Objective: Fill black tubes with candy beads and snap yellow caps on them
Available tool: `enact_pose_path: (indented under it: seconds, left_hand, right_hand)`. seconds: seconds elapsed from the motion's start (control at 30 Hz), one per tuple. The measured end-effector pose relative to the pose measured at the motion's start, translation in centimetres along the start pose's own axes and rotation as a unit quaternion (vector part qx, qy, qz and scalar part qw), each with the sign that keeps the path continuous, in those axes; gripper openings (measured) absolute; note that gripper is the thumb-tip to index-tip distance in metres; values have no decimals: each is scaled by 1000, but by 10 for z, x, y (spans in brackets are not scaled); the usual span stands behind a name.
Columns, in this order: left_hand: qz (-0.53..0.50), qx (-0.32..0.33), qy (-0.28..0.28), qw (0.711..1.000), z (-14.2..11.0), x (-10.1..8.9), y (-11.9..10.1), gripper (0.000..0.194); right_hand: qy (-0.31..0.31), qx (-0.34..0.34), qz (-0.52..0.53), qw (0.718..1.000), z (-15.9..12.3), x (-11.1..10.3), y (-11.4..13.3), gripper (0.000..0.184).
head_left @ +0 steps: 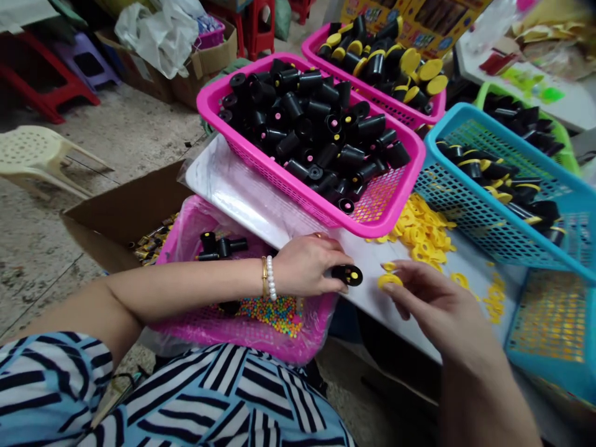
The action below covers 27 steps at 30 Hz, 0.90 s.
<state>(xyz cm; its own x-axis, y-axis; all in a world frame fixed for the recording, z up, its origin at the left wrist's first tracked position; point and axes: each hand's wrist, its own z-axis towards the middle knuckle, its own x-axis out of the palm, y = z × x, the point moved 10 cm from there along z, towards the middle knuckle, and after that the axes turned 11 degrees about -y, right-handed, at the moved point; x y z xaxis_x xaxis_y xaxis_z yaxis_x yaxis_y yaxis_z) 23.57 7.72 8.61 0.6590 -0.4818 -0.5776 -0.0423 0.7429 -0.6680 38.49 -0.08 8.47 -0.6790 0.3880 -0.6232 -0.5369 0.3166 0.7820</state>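
Note:
My left hand (pixel 311 266) is closed around a black plastic cylinder (pixel 342 272), whose end with a yellow dot faces right. Just across from it, my right hand (pixel 431 298) pinches a round yellow plastic piece (pixel 389 282) between thumb and fingers. A smaller yellow bit (pixel 388 266) shows at its fingertip. Both hands are over the near edge of the white table (pixel 284 198), with a small gap between the cylinder and the yellow piece. Behind the right hand lies a heap of yellow plastic pieces (pixel 423 233). Below my left forearm, a plastic-lined pink basket (pixel 186 230) holds colourful beads (pixel 272 315) and several black cylinders.
A large pink basket (pixel 372 226) full of black cylinders stands on the table. Behind it is another pink basket (pixel 433 118) with yellow-capped black parts. Blue (pixel 465 205) and green (pixel 568 152) baskets stand at right. A cardboard box (pixel 112 217) sits at left, near a cream stool (pixel 37 152).

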Motion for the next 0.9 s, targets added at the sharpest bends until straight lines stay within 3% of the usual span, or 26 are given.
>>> enact_pose_path:
  seconds: [0.1, 0.2, 0.4, 0.7, 0.9]
  left_hand:
    - [3, -4, 4, 1000, 0, 0, 0, 27]
    - [11, -9, 6, 1000, 1, 1, 1, 27]
    - [19, -6, 14, 1000, 0, 2, -1, 26]
    - [43, -13, 42, 998, 2, 5, 0, 24]
    - [71, -78, 86, 991, 4, 5, 2, 26]
  right_hand:
    - [9, 98, 144, 985, -13, 8, -11, 29]
    - [2, 134, 173, 976, -25, 17, -8, 28]
    - [-78, 93, 194, 974, -18, 27, 8, 23]
    - [-104, 169, 217, 956, -14, 44, -5, 33]
    - [-97, 140, 240, 956, -15, 50, -3, 34]
